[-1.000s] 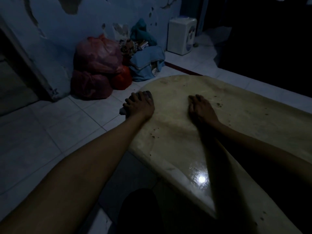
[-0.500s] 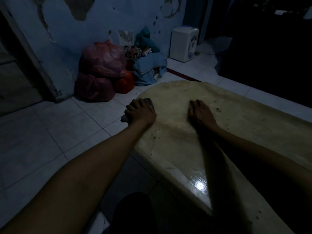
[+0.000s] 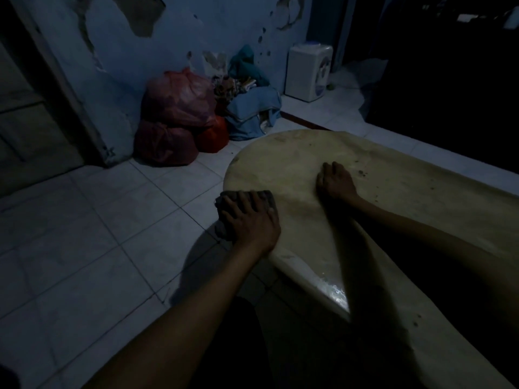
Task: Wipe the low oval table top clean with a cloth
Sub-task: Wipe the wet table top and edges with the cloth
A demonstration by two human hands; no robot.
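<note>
The low oval table [image 3: 280, 164] has a pale yellowish top that runs from the centre to the lower right, with dark specks of dirt on its far side. My left hand [image 3: 250, 220] presses a dark grey cloth [image 3: 224, 199] flat against the table's left edge, fingers spread over it; part of the cloth hangs off the rim. My right hand [image 3: 335, 182] rests palm down on the table top further in, holding nothing.
Red plastic bags [image 3: 174, 116] and a heap of blue cloth [image 3: 252, 113] lie against the peeling blue wall. A white appliance [image 3: 307, 71] stands at the back. White tiled floor [image 3: 98, 234] spreads to the left. The right side is very dark.
My left hand has slid the cloth back towards me along the table's left edge, and its fingers are now spread flat on it. My right hand has stayed in place.
</note>
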